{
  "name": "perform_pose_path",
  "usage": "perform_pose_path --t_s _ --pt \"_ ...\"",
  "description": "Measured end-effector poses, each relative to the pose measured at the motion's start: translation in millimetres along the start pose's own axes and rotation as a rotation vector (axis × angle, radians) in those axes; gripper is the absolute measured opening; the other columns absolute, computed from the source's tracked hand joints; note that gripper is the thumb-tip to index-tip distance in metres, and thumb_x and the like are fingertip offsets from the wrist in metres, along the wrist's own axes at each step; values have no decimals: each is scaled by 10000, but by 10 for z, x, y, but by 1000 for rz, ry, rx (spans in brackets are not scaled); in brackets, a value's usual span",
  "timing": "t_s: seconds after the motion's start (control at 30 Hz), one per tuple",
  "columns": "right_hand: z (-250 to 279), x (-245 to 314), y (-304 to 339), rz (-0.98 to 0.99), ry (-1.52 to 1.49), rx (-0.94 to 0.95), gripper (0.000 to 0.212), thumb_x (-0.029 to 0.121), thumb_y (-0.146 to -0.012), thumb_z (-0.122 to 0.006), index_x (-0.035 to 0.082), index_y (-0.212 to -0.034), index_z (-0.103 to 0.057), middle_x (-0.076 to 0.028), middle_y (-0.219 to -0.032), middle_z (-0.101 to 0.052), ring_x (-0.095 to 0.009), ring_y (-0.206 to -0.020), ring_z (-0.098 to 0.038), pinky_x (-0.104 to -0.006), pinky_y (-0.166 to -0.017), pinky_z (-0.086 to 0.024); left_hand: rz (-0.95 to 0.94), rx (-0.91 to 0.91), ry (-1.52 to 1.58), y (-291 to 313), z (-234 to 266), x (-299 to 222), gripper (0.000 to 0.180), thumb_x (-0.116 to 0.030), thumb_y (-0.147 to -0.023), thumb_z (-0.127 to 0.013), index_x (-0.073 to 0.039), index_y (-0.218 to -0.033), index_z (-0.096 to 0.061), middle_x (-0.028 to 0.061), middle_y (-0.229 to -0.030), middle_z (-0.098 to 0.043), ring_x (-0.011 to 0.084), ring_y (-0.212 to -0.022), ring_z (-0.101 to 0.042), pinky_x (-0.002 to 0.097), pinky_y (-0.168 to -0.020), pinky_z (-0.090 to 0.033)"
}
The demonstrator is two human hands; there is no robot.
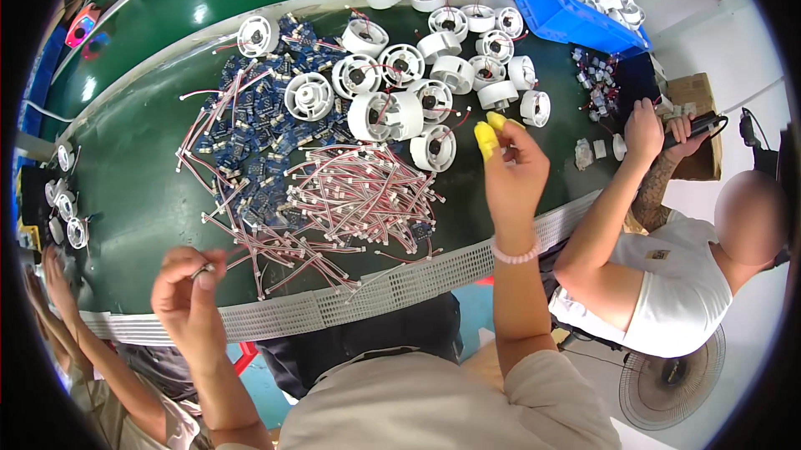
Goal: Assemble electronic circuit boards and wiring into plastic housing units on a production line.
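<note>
Electronics assembly workshop: heaped circuit boards point(260, 120), wire leads point(363, 195), a co-worker point(659, 295).

A green desk point(125, 208) has a pale slotted strip point(300, 313) along its near edge. A blue bin point(534, 1) stands at the far right, with a cardboard box point(706, 159) nearer. Beside the box, a co-worker in a white shirt point(680, 283) holds a black tool point(699, 127). A round fan point(672, 400) stands lower right; a red device point(82, 26) sits far left.
</note>
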State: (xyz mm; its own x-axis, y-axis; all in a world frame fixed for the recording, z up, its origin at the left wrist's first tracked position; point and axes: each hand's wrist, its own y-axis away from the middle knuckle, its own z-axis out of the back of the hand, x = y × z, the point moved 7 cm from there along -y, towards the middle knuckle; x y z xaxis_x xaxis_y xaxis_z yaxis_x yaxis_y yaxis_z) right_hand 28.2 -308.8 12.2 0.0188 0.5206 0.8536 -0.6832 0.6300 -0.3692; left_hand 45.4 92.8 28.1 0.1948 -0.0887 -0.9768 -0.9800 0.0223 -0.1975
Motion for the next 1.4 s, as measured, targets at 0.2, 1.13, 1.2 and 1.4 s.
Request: perform_pose_path --t_s 0.2,1.13,1.2,1.4 --pt "-213 198 -45 269 341 13 164 69 -673 -689 36 -833 -675 -52 -737 -643 -244 -731 -553 -366 -714 -398 204 -109 226 255 -278 279 157 -74 -848 -640 -11 -963 -553 101 -944 -546 206 -822 -615 252 -638 -545" --pt "-702 1050 1226 454 -38 683 269 29 -653 -598 67 -916 -644 -18 -798 -574 -243 -851 -488 -388 -780 -327 306 185 76 345 -780 431 201 92 -827 -596 29 -1014 -637 105 -1033 -585 155 -925 -594 256 -806 -508" --pt "-775 1044 1254 487 -16 750 265 48 -662 -584 67 -919 -645 -19 -804 -562 -243 -865 -484 -395 -805 -316 278 213 64 329 -797 414 198 98 -820 -599 28 -1000 -641 103 -1015 -589 157 -912 -596 257 -786 -511" --pt "-819 1097 1248 514 -76 818 273 44 -650 -579 42 -918 -632 -50 -836 -563 -262 -888 -489 -416 -811 -319 250 193 25 337 -767 367 184 99 -795 -626 13 -955 -658 103 -953 -609 161 -849 -616 250 -737 -519"
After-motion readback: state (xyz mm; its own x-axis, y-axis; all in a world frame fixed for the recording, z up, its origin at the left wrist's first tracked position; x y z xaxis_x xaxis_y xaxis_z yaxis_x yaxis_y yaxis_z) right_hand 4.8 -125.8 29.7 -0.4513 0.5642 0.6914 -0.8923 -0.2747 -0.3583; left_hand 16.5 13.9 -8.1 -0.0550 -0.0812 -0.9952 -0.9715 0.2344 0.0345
